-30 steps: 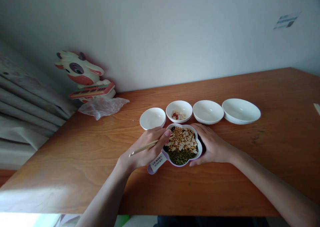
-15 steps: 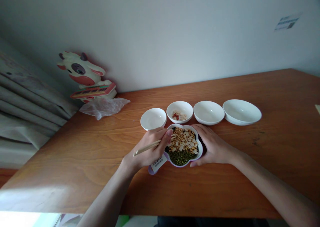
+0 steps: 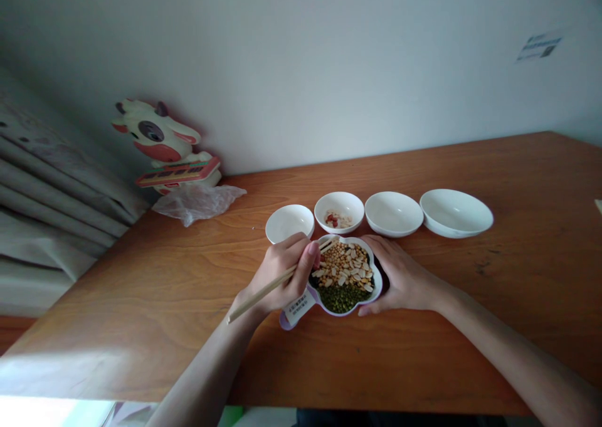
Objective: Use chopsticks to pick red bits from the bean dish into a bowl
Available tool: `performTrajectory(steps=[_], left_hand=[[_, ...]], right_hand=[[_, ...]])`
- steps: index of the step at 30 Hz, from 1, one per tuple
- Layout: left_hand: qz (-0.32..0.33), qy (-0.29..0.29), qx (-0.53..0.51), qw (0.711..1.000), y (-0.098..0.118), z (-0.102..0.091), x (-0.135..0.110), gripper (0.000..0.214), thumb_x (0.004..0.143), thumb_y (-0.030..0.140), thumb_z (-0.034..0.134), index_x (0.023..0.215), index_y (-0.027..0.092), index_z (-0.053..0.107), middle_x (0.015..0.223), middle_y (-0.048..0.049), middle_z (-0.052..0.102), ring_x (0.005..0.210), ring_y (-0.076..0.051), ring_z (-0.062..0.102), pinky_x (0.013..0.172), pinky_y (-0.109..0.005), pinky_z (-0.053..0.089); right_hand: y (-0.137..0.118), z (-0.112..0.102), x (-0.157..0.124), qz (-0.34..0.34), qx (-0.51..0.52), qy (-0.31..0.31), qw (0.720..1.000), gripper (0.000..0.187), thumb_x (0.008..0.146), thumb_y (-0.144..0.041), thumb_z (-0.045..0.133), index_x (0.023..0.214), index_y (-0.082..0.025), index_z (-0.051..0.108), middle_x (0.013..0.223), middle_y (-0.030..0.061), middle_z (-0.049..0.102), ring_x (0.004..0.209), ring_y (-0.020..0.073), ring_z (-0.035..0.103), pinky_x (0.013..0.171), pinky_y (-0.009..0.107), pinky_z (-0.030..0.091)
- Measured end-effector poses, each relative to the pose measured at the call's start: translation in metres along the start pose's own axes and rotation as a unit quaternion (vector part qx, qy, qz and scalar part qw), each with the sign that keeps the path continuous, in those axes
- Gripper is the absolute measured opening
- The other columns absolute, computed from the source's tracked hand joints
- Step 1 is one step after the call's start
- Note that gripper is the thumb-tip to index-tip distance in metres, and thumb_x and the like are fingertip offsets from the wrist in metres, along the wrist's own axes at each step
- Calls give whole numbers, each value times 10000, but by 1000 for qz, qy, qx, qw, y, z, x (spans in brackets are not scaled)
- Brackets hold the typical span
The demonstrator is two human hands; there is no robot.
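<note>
A flower-shaped white bowl (image 3: 375,291) holds mixed yellow beans, pale seeds and green beans near the table's front middle. My left hand (image 3: 281,276) is closed on a pair of wooden chopsticks (image 3: 263,289), whose tips reach over the bowl's left rim. My right hand (image 3: 402,276) cups the bowl's right side with fingers curved against it. Behind stands a row of white bowls: an empty small bowl (image 3: 289,222), a small bowl with a few red and pale pieces (image 3: 339,211), and two empty wider bowls (image 3: 394,213) (image 3: 456,212).
A cartoon cow toy (image 3: 162,145) and a crumpled clear plastic bag (image 3: 197,201) sit at the back left of the wooden table (image 3: 517,276). Curtains (image 3: 51,207) hang at the left. A white wall lies behind.
My left hand has tilted, so the chopsticks' back ends swung lower and further left while the tips lifted toward the bowl's upper left rim. My right hand stays on the bowl.
</note>
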State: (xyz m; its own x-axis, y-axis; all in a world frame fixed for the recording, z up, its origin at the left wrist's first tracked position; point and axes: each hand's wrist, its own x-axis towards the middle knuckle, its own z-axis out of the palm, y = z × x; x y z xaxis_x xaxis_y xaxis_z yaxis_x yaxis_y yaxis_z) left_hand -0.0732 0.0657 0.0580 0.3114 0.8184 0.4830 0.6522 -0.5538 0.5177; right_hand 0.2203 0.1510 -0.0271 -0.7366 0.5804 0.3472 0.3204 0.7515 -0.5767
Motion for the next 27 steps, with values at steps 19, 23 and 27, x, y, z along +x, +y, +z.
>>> performTrajectory(steps=[19,23,27], left_hand=[[-71,-10,-60,996,-11,1,8,565,1243,472,331,887,195,671,876,-38,675,823,-186,639,808,-327,495],[-36,-80,-81,993,-13,-21,3,572,1241,439,325,843,195,655,821,-27,679,757,-165,638,774,-314,493],[-50,-149,-54,986,-14,-39,1,552,1230,415,365,810,193,647,774,-13,678,726,-158,630,735,-308,468]], right_hand=[[4,3,-5,-3,-13,7,1000,1370,630,-807,1002,1722,-303,345,1584,204,603,1444,518,612,1219,719,509],[5,2,-5,-7,-16,-2,1000,1365,638,-792,1005,1735,-316,346,1637,195,582,1481,524,589,1229,710,511],[9,4,-7,-9,-28,-2,1000,1387,641,-805,1000,1743,-316,313,1649,209,566,1490,533,582,1238,732,501]])
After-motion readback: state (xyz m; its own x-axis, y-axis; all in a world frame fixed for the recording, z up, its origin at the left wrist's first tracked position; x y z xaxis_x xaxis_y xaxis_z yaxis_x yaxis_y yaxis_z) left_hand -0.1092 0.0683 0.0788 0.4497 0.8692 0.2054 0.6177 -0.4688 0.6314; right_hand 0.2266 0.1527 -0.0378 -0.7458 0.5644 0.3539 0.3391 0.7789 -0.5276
